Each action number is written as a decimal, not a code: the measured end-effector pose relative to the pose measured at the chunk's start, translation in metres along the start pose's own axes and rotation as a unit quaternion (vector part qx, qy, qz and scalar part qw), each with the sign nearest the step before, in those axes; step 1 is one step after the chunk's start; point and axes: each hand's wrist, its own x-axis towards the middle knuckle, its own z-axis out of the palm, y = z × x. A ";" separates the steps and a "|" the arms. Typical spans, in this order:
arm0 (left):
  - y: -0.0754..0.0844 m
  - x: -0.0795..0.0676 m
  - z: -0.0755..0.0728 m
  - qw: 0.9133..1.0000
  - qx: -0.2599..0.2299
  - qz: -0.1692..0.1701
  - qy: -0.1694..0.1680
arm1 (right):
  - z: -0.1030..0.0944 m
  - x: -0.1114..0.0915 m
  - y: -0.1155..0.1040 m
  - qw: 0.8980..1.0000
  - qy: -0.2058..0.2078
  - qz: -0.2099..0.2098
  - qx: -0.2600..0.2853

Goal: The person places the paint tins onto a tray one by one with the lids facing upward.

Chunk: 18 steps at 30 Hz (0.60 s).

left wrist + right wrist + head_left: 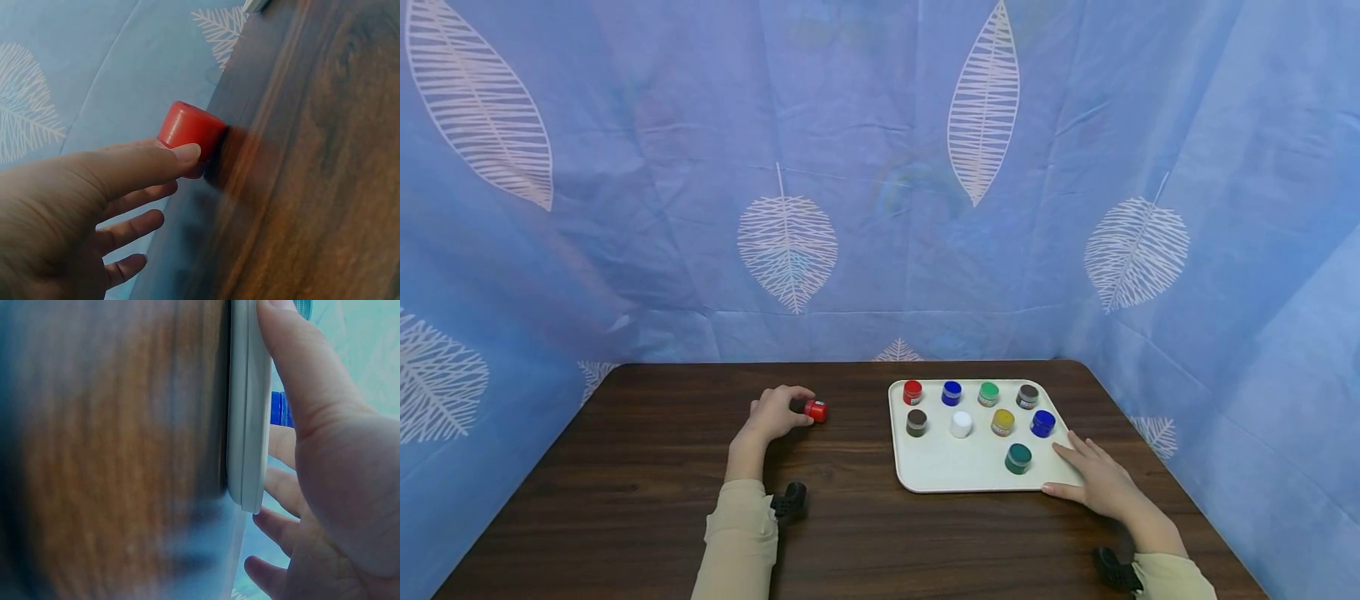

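Between thumb and fingers, my left hand (771, 414) pinches a small red jar (816, 411), tipped on its side, left of the tray. The left wrist view shows this red jar close up, with the thumb along it and the other fingers partly behind. At the right end of the white tray (955, 475), my right hand (1101, 482) rests with fingers spread, the thumb at the front corner. Nearest that hand on the tray are a dark green jar (1018, 458) and a blue jar (1042, 423).
Other small jars stand in two rows on the tray, among them a red jar (912, 392), a white jar (961, 424), a yellow jar (1002, 422) and a brown jar (916, 422). Blue leaf-print cloth (880, 250) hangs behind the dark wooden table (625, 500).
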 end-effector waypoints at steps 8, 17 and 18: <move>0.002 0.000 0.000 1.000 0.017 -0.003 -0.004 | -0.001 0.000 -0.001 1.000 -0.002 0.002 0.001; 0.005 -0.001 0.000 1.000 0.015 0.008 -0.002 | -0.001 0.000 -0.001 1.000 -0.002 0.000 -0.001; 0.006 -0.001 -0.001 1.000 0.015 0.011 -0.002 | -0.001 0.000 -0.001 1.000 -0.002 -0.001 -0.002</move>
